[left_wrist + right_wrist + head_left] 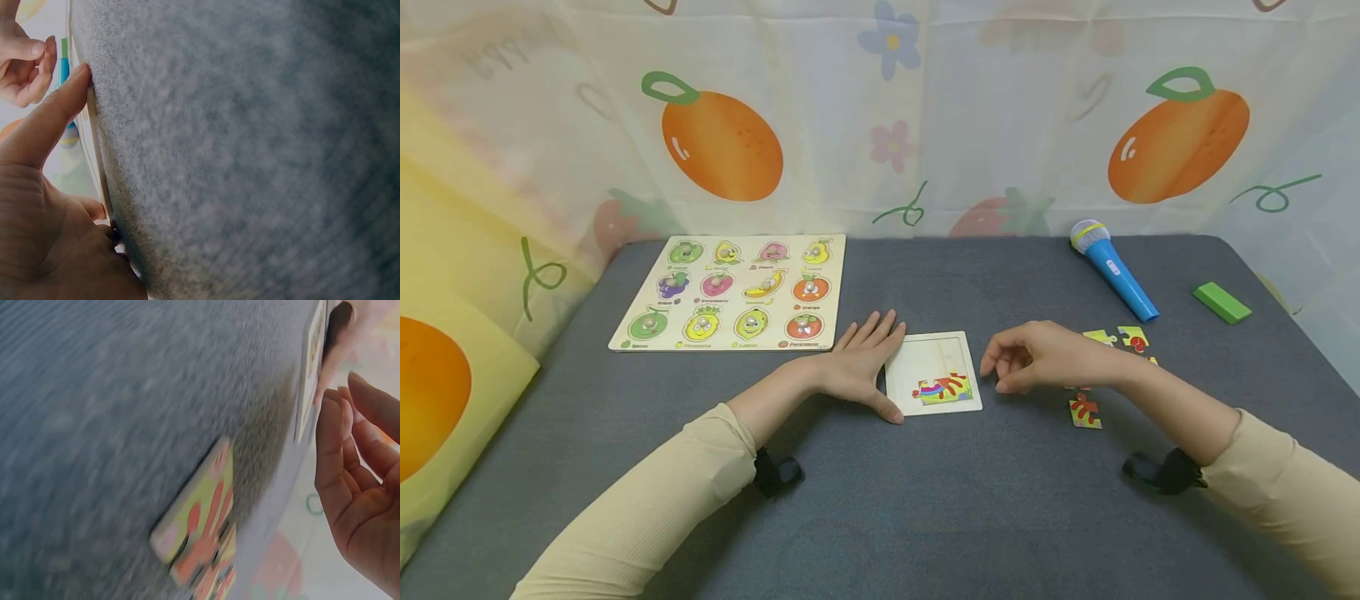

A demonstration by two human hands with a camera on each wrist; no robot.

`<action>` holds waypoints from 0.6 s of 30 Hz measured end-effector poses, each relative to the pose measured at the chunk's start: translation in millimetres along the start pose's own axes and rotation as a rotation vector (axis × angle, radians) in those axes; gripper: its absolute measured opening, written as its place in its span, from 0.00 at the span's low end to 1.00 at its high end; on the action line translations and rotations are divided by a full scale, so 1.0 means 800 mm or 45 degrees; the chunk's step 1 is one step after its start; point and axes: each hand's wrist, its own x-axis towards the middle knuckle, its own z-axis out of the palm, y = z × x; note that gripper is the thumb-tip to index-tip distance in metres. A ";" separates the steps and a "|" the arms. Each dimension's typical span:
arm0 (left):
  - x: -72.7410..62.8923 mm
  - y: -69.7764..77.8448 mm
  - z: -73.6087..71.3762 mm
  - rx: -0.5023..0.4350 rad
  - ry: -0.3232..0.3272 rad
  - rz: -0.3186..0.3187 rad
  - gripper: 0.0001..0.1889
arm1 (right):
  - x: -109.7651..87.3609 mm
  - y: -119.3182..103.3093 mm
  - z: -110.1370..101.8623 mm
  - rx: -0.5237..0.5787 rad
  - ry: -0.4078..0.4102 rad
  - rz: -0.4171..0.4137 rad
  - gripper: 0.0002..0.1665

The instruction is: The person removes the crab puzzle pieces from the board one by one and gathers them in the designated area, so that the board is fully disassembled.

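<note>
My left hand (859,367) lies with spread fingers along the left edge of a small square wooden puzzle tray (917,354), the thumb at its lower left corner. Inside the tray, a few joined jigsaw pieces (946,389) with a colourful picture fill part of the bottom. Just right of the tray hovers my right hand (1041,357), fingers loosely bent and nothing held between them. Loose jigsaw pieces (1084,412) in yellow-green and red lie beneath and beyond the right wrist, partly hidden by it. One loose piece (199,519) shows large in the right wrist view.
A wooden fruit puzzle board (737,304) with knobbed pieces lies at the back left. At the back right are a blue toy microphone (1116,271) and a green block (1222,302). A fruit-printed curtain (820,108) hangs behind the grey table (925,508).
</note>
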 end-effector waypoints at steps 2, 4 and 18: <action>0.001 -0.001 0.001 -0.004 0.000 -0.002 0.67 | 0.005 -0.003 0.004 -0.004 0.002 -0.021 0.12; 0.000 -0.001 0.001 -0.006 0.000 -0.002 0.67 | 0.009 -0.006 0.006 -0.005 0.003 -0.038 0.12; -0.001 0.002 -0.001 -0.004 0.004 -0.020 0.67 | 0.038 -0.025 0.026 -0.062 0.043 -0.149 0.13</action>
